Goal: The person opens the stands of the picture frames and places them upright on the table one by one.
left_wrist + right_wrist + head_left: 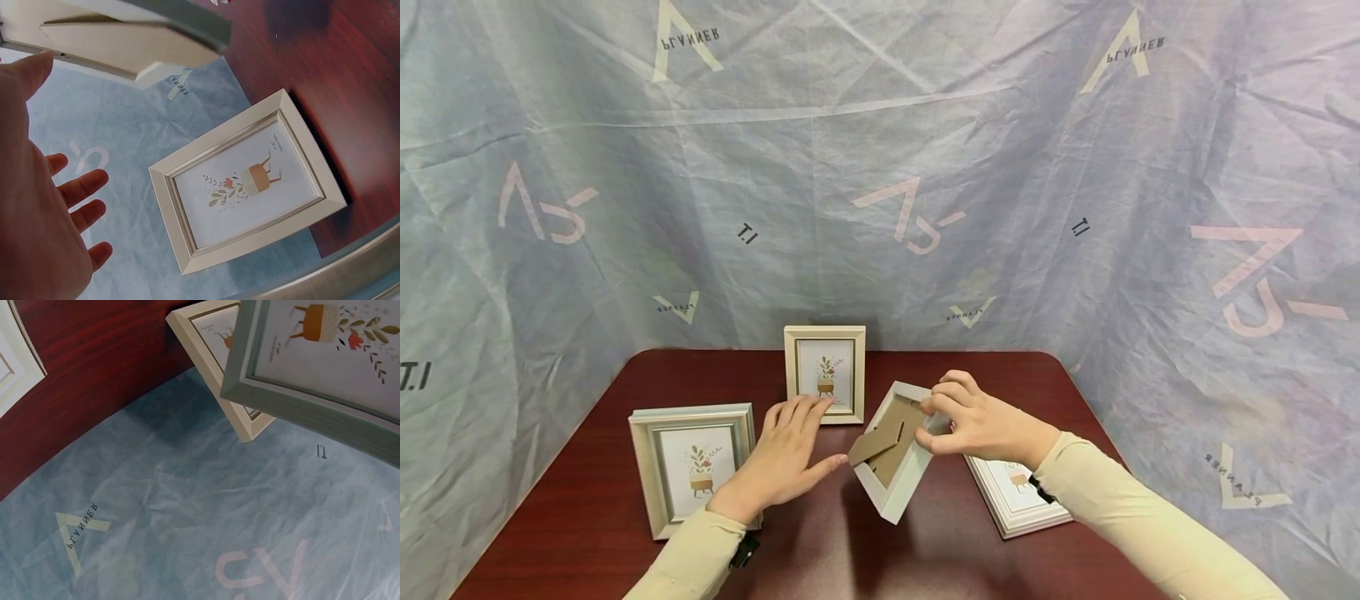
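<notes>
My right hand [981,421] grips a picture frame [913,467] by its right side, lifted and tilted over the table. Its brown back faces me, with the easel stand [872,443] swung out. From the right wrist view the same frame shows a grey-green front [300,409] with a potted-flower print. My left hand [786,458] has its fingers extended and holds nothing. The left thumb is at the tip of the stand; whether they touch I cannot tell. Beyond the left fingers a cream picture frame [859,375] stands upright.
A larger silver-cream frame [643,475] stands at the left, partly behind my left wrist. A white frame [1011,508] lies face up at the right under my right forearm. Printed grey cloth [880,275] hangs around the dark red table [580,500].
</notes>
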`<action>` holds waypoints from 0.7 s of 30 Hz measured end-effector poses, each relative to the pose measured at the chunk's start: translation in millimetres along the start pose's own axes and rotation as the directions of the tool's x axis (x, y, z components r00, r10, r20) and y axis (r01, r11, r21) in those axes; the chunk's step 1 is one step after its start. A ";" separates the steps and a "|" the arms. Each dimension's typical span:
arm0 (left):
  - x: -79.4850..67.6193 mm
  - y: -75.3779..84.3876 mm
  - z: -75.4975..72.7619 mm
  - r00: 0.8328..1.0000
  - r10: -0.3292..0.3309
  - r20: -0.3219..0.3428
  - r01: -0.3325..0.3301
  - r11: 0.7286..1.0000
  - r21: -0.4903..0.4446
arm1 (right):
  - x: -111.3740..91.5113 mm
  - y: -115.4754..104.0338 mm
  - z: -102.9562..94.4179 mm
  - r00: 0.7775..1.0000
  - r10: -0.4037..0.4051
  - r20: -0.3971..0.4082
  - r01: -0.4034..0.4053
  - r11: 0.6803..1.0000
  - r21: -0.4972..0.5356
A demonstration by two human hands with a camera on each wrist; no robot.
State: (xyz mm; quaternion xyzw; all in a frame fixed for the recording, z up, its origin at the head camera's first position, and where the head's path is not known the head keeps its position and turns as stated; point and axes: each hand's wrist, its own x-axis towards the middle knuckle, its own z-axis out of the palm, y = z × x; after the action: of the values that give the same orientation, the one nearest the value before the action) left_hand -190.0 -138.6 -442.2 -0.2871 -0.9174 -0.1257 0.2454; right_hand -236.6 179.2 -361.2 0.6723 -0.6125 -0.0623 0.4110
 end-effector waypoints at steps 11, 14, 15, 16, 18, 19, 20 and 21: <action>4.6 -3.2 -5.2 1.000 0.005 0.010 -0.005 1.000 0.011 | 2.1 2.9 4.3 0.992 -0.064 -0.108 0.056 0.996 -0.075; 5.6 -4.1 -4.8 1.000 0.013 0.008 -0.013 1.000 0.006 | 1.9 3.2 4.4 0.992 -0.067 -0.103 0.057 0.994 -0.091; 6.0 -4.2 -4.8 1.000 0.015 0.010 -0.015 1.000 0.003 | 1.9 3.1 4.3 0.993 -0.066 -0.101 0.057 0.994 -0.093; 6.5 -4.1 -4.6 1.000 0.019 0.013 -0.019 1.000 0.001 | 1.8 3.1 4.4 0.993 -0.066 -0.101 0.056 0.994 -0.093; 8.1 -3.5 -4.3 0.999 0.029 0.029 -0.029 1.000 -0.003 | 1.7 2.9 5.1 0.992 -0.065 -0.105 0.055 0.994 -0.095; 9.0 -3.2 -3.9 0.999 0.037 0.040 -0.037 0.999 -0.004 | 1.8 2.8 5.7 0.992 -0.066 -0.111 0.055 0.994 -0.095; 10.1 -2.6 -3.6 0.998 0.045 0.052 -0.044 0.999 -0.010 | 2.0 2.6 6.3 0.991 -0.066 -0.119 0.055 0.994 -0.092; 11.5 -2.1 -3.0 0.996 0.054 0.064 -0.053 0.998 -0.015 | 2.3 2.4 7.1 0.989 -0.068 -0.129 0.056 0.994 -0.092</action>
State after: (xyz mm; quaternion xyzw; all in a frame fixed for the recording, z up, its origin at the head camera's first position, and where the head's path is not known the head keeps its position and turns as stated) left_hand -198.3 -136.1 -433.8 -0.3172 -0.9159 -0.1159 0.2171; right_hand -242.0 174.0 -363.4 0.6751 -0.5594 -0.0573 0.4776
